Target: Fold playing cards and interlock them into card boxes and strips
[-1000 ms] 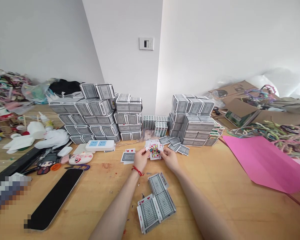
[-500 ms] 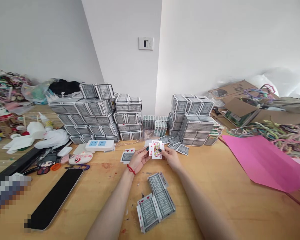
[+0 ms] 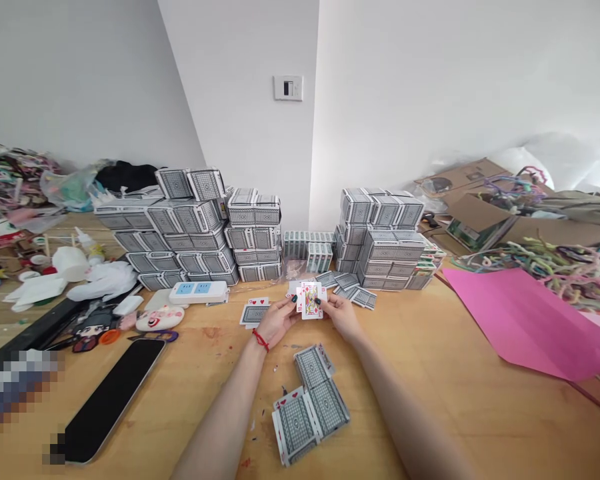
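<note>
My left hand (image 3: 279, 319) is closed on the left edge of some playing cards (image 3: 311, 303) held over the middle of the table. From the other side my right hand (image 3: 341, 316) pinches the same cards, its thumb on the front one, a red-marked picture card. Other cards show partly behind it. Nearer me lies a joined piece of grey-backed playing cards (image 3: 307, 407), with a heart card showing at its edge. A few loose cards (image 3: 254, 314) lie left of my left hand, and more grey-backed cards (image 3: 350, 288) are spread beyond my right hand.
Tall stacks of card-covered blocks stand at the left (image 3: 187, 227) and right (image 3: 390, 240) along the wall. Small boxes (image 3: 320, 257) sit between them. A power strip (image 3: 199, 292), a black phone (image 3: 113, 400) and clutter fill the left. Pink paper (image 3: 530, 323) and a cardboard box (image 3: 500, 223) lie right.
The front picture card has shifted slightly left across the cards behind it, with my right thumb on it. Both hands stay nearly in place; the whole view has shifted slightly.
</note>
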Available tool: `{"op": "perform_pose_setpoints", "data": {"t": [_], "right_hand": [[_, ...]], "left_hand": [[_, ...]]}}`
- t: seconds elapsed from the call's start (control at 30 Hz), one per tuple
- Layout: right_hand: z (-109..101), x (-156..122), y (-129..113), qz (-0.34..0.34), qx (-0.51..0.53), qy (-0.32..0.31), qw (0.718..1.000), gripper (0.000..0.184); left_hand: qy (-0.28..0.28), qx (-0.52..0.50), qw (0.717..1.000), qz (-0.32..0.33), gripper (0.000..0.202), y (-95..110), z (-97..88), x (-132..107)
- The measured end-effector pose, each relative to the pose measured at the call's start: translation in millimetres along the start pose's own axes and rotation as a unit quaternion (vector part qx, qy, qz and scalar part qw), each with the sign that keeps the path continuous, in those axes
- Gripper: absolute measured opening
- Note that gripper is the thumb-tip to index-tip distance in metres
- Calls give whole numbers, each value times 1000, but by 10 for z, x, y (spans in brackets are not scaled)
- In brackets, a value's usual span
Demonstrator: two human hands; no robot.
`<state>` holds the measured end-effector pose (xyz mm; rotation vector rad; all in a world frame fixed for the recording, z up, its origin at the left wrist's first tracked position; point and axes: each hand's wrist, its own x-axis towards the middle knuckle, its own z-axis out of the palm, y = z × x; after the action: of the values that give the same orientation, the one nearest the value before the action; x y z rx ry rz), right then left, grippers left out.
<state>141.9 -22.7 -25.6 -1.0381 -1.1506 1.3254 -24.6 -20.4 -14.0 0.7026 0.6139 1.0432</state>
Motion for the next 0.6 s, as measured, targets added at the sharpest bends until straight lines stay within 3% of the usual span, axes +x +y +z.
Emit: {"op": "perform_pose_setpoints", "data": {"t": [0.6], "right_hand": [[-17, 21, 52, 2, 10, 0, 1000, 35]], "left_hand": [[16, 35, 999, 11, 26, -1, 54, -10]]}}
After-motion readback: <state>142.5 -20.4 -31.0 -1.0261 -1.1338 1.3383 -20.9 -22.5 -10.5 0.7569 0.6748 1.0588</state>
